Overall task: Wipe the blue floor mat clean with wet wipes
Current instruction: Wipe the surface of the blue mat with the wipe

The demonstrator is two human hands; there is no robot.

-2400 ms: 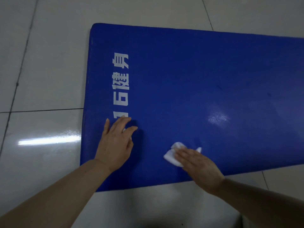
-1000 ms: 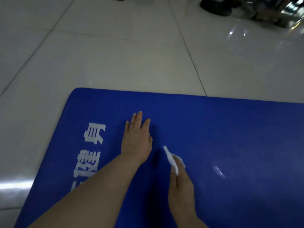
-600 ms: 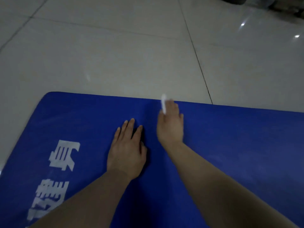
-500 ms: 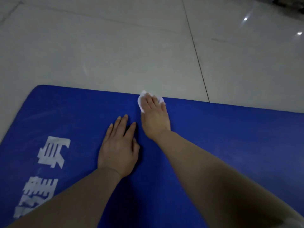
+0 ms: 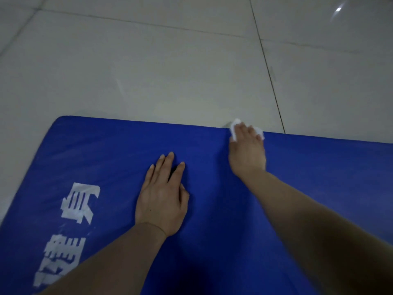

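White wet wipe point(image 5: 236, 127) has slid rightward along the blue floor mat's point(image 5: 319, 188) far edge under the flat right hand point(image 5: 246, 152), left hand point(image 5: 161, 205) still splayed alongside, so that strip's getting covered.

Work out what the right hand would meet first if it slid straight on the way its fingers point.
The right hand, pressing the wipe, is already at the mat edge; beyond lies only bare floor, probably free.

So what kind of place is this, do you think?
Probably a gym or fitness room: a padded blue floor mat with white printed Chinese lettering lies on a glossy pale tiled floor.
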